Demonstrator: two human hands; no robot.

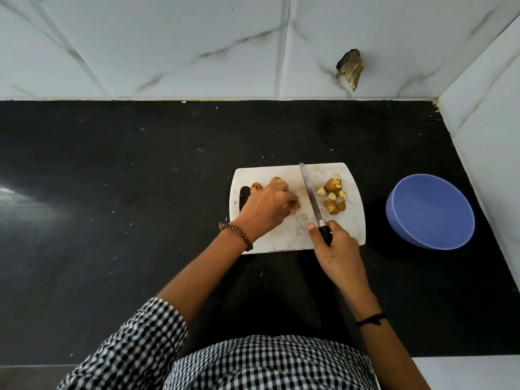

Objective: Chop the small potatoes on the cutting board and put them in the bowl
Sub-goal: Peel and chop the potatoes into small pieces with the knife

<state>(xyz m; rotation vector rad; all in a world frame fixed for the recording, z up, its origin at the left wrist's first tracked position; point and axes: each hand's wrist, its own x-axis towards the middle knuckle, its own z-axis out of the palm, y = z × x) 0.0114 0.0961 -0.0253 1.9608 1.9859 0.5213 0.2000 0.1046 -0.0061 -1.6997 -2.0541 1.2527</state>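
Your right hand (336, 246) grips the knife (311, 192) handle. Your left hand (266, 208) pinches a potato (295, 204); chopped pieces (334, 197) lie beyond your right hand.

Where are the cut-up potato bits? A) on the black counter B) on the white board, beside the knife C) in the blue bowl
B: the potato pieces lie piled on the cutting board, just right of the knife, and nothing shows inside the blue bowl.
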